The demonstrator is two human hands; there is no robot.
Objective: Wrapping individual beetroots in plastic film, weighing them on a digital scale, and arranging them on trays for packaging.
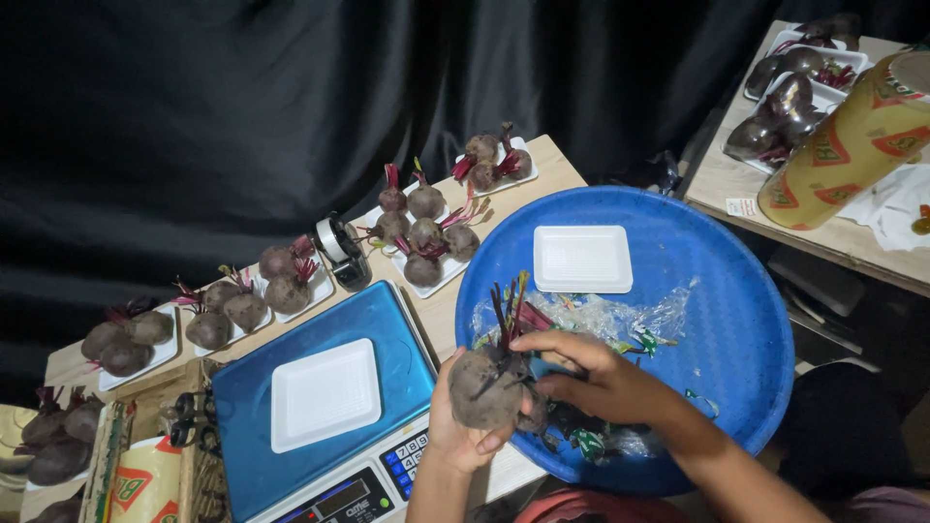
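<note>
A: Two hands meet on one beetroot [487, 385], near the front, between the scale [325, 407] and the blue basin [717, 291].

B: Which hand carries it?

A: The left hand [460, 426] cups it from below, its grip wrapped round the root, fingers curled up the near side. The right hand [581, 373] comes in from the right, grip clenched on the top of the same beetroot, just where the dark stems [509, 310] stick up. Whether a tool sits in that hand, I cannot tell.

B: And under them?

A: The basin's near left rim. Inside it lie crumpled clear plastic [620, 315] with scraps of leaf, and an empty white tray [582, 258] toward the far side.

B: The scale?

A: Left of the hands, blue top, keypad at the near edge, with another empty white tray [324, 392] resting on its platform.

B: What else is on the desk [441, 315]?

A: A row of white trays filled with beetroots [426, 237] runs along the far edge, from far right down to the left. A tape dispenser [341, 250] stands among them, just beyond the scale. At the far right, on a second desk [833, 232], a yellow roll [852, 145] lies beside wrapped trays of beetroots [790, 102]. A black curtain [242, 116] hangs behind everything.
</note>
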